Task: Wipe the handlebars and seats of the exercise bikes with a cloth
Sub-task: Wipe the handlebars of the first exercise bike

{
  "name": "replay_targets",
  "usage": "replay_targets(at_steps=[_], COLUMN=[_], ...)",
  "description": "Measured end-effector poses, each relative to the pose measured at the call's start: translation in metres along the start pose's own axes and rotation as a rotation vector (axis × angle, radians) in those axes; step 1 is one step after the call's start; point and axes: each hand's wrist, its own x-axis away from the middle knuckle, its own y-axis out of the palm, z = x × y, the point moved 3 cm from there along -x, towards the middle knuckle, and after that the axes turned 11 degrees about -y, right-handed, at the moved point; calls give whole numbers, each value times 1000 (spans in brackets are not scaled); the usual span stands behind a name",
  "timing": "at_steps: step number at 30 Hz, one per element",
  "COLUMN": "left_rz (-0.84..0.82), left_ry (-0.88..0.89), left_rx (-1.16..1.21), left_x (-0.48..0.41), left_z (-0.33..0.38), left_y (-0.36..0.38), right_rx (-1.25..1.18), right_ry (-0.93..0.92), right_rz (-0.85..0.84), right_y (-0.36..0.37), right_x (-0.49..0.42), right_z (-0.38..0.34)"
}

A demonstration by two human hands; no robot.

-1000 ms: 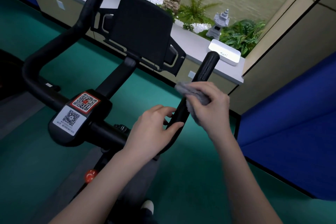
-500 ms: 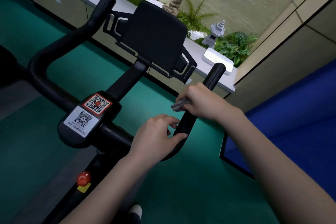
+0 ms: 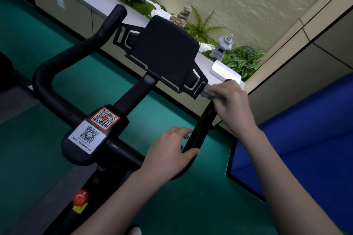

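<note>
**One handlebar arm wiped almost to its tip**

The cloth [image 3: 211, 95] is pinched in the right hand [image 3: 232, 101], which is curled round the top end of the right handlebar arm [image 3: 202, 129]. It has been slid up there from mid-bar within the last second. The lower bend is gripped by the left hand [image 3: 172, 150]. This arm is judged nearly finished; the left handlebar arm [image 3: 63, 63] is not yet wiped. The tablet holder [image 3: 166, 51] lies just beside the cloth, and open room is found rightward, above the floor [image 3: 191, 206].

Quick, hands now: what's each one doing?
Left hand: holds the handlebar at its bend.
Right hand: grips the cloth at the handlebar tip.
</note>
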Motion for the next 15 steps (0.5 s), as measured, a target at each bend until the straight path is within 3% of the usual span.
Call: replay_targets(at_steps=[3,6,10,15], left_rz=[-29,-31,-30,-5], left_ry=[17,9,-3,-11], left_rx=[3,-2,10,26], left_x=[-6,-15,-25,-28], left_z=[6,12,17,16], left_y=[6,10,13,15], right_rx=[-118,-88,11,-101], right_ry=[-75,-95,-18,60], right_rz=[5,54,230,456], right_y=[6,9,-2,-6], right_x=[24,40,33,40], right_z=[-9,-1,25,26])
